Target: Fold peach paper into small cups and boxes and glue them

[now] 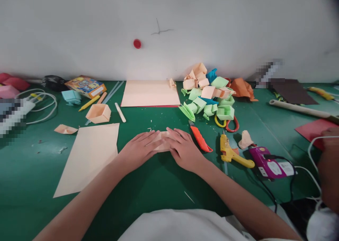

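Observation:
A small folded strip of peach paper (162, 142) lies on the green table in front of me. My left hand (141, 147) is closed over its left part, fingers across the top and thumb along the near side. From the other end, my right hand (184, 147) holds it the same way, with its fingertips close to those of the left. Much of the paper is hidden under the fingers. An orange box cutter (200, 138) lies right of my right hand. Beside my left forearm is a large peach sheet (92, 156), partly covered by it.
Folded paper pieces (203, 96) are heaped at the back right. Near them lie scissors (232, 124), a yellow glue gun (230, 151) and a purple corded box (272, 163). A peach paper box (99, 113) and stacked sheets (150, 93) are behind. Another person's hand (331, 142) is at far right.

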The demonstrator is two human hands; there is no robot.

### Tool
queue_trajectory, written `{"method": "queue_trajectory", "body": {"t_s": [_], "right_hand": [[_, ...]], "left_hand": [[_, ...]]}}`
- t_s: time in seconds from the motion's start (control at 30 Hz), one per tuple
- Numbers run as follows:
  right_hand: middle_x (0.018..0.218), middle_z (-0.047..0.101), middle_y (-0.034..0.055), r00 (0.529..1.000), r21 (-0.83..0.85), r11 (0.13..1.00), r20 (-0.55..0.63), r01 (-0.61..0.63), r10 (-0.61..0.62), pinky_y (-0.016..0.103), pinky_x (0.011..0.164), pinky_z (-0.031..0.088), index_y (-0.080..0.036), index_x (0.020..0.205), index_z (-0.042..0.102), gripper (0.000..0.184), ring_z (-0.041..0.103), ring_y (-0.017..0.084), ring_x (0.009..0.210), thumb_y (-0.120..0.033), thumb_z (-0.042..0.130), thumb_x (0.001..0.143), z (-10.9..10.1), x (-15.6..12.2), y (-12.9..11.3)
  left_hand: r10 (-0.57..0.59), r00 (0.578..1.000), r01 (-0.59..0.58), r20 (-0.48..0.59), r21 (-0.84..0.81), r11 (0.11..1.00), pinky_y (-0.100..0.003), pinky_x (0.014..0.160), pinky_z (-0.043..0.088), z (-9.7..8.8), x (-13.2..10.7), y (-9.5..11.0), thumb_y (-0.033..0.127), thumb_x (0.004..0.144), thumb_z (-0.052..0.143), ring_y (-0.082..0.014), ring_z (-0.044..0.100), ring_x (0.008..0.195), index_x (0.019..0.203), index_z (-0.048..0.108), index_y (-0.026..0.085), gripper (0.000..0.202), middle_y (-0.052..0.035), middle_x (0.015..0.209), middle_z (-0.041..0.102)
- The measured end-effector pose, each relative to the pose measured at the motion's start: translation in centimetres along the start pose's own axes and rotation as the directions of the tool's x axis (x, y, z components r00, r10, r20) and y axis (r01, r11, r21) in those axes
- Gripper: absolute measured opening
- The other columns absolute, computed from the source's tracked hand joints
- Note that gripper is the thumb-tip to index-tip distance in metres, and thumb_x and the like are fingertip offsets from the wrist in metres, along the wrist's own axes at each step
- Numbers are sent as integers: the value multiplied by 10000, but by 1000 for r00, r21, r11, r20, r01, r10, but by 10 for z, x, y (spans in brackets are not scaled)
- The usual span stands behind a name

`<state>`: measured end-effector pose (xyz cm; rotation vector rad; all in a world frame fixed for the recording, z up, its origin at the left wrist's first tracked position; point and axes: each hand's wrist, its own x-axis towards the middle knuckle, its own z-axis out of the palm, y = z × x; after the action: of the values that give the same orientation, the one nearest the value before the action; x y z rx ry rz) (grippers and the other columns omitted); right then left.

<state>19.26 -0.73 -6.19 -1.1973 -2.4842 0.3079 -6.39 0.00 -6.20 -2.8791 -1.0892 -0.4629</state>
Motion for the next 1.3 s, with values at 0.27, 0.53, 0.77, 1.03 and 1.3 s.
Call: {"method": "queue_trajectory", "body": {"t_s": [0.27, 0.53, 0.77, 1.03, 1.3], "right_hand": [[1594, 440, 102, 999, 44, 999, 40, 13, -15, 565, 1190, 327, -174, 1393, 591, 512, 350, 301, 1479, -87, 436, 913, 5, 1, 8], [1569, 478, 86, 1000, 66, 998, 21, 11, -12, 548, 1178, 346, -191, 1323, 650, 454, 376, 296, 1463, -105, 466, 917, 2, 0, 7], [1575, 474, 63, 998, 93, 995, 57, -37, 32, 548, 1157, 358, -221, 1323, 659, 366, 378, 304, 1445, -254, 506, 992, 0, -1, 7], [1547, 511, 42, 998, 134, 990, 44, -46, 41, 569, 1137, 381, -248, 1302, 677, 396, 394, 288, 1430, -169, 423, 1008, 0, -1, 8], [1576, 473, 50, 998, 164, 986, 61, -15, 5, 574, 1159, 385, -230, 1344, 652, 559, 369, 283, 1465, -3, 413, 893, 0, -1, 12]], "left_hand": [[-18, 1000, 17, -10, -134, 991, -481, 1215, 393, 9, -8, -4, 305, 1036, 464, -239, 480, 1430, 1458, 537, 254, 431, -54, 1508, 553], [-20, 999, 25, 27, -203, 979, -500, 1189, 421, 2, -9, -7, 375, 1003, 539, -256, 485, 1426, 1393, 598, 277, 407, -46, 1514, 550], [14, 1000, -20, -24, -250, 968, -487, 1157, 456, 1, -6, -9, 230, 1022, 470, -233, 535, 1382, 1249, 698, 268, 324, -55, 1451, 613], [-41, 999, 37, -7, -292, 956, -490, 1139, 480, -1, -6, -9, 176, 1014, 442, -226, 551, 1367, 1238, 699, 253, 349, -60, 1434, 627], [-111, 992, 94, -56, -253, 963, -477, 1125, 495, -2, -7, -7, 180, 1008, 466, -242, 504, 1408, 1216, 708, 247, 327, -68, 1492, 572]]}}
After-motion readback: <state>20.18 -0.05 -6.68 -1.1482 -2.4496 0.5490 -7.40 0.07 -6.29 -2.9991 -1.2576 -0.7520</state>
